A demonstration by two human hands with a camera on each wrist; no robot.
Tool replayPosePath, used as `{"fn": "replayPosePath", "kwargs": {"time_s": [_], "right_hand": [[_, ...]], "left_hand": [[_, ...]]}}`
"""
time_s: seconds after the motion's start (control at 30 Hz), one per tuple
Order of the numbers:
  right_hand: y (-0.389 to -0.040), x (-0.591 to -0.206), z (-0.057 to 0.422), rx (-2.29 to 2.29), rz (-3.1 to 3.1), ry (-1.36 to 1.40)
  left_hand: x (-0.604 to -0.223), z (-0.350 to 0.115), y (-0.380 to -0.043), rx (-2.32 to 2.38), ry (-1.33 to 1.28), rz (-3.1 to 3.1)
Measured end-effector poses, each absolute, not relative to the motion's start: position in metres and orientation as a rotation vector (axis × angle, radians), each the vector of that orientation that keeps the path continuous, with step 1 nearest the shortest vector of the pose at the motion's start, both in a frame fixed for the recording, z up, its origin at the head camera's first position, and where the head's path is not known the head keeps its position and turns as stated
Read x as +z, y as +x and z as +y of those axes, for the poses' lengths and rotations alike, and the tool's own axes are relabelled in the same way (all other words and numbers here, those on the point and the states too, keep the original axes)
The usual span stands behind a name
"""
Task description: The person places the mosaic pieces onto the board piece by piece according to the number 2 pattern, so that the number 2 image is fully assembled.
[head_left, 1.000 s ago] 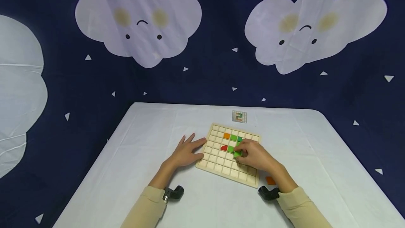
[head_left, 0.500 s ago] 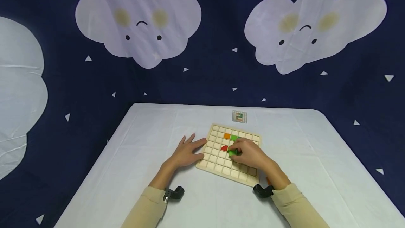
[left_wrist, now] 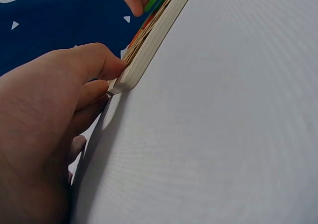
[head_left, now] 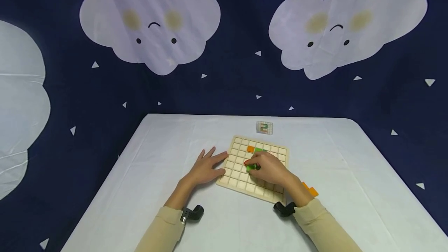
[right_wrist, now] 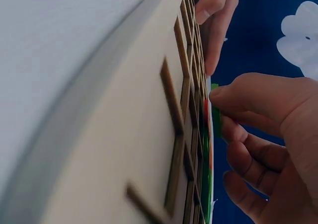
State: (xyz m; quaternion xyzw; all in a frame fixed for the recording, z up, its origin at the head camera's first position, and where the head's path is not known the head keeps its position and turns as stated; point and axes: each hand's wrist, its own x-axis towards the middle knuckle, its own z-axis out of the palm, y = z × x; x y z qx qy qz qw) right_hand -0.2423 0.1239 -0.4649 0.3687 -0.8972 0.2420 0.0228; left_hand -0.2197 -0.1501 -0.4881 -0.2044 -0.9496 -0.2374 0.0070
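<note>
A: What holds the board (head_left: 241, 184) steady?
B: The left hand (head_left: 206, 167) — fingers spread, clasping nothing — touches its left edge, presumably to check sliding.
A: And the right hand (head_left: 269, 166)?
B: Thumb and fingers clamp a green piece (right_wrist: 216, 119) over the board, probably by its sides for fine placing; contact with the grid cannot be told.
A: Why is the patterned card (head_left: 264, 128) beyond the board?
B: Likely to remain visible, unobstructed by either arm.
</note>
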Motion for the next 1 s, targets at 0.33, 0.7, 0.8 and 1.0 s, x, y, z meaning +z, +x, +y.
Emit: {"fn": "replayPosePath", "kwargs": {"time_s": [0.33,0.7,0.8,1.0], "right_hand": [[-0.241,-0.463,0.111,0.757,-2.777,1.152],[-0.240,-0.466,0.107,0.744,-2.812,1.157],[-0.240,-0.466,0.106,0.750,-2.814,1.163],[-0.240,-0.466,0.105,0.747,-2.814,1.166]], "left_hand": [[-0.486,-0.148,-0.219,-0.752,-0.631,-2.977],[-0.488,-0.149,-0.221,-0.735,-0.599,-3.002],[-0.487,-0.149,-0.220,-0.743,-0.607,-2.995],[-0.488,-0.150,-0.221,-0.737,-0.613,-3.000]]}}
